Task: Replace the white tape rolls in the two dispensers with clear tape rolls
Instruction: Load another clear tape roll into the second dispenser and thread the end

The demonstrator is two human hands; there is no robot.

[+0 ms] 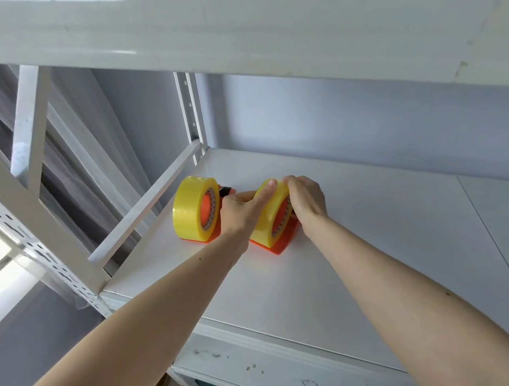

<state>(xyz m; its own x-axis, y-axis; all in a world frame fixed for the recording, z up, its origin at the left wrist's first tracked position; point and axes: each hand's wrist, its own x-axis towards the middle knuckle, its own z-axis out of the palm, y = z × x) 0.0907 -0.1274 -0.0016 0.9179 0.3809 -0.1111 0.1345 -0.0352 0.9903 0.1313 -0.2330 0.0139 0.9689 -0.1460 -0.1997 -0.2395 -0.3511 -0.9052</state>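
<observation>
Two orange tape dispensers stand side by side on a white shelf [362,228], each carrying a yellowish clear tape roll. The left roll [190,208] sits upright in the left dispenser [201,239], untouched. The right roll [270,218] sits in the right dispenser [279,244]. My left hand [242,208] grips that right roll from its left side, thumb along the top. My right hand [306,198] holds it from the right, fingers over the top. No white roll is in view.
The shelf belongs to a white metal rack with perforated uprights [190,111] and a side rail [150,204] to the left of the dispensers. Another shelf board [258,17] hangs close overhead. Grey curtains [63,170] and a bright window lie left.
</observation>
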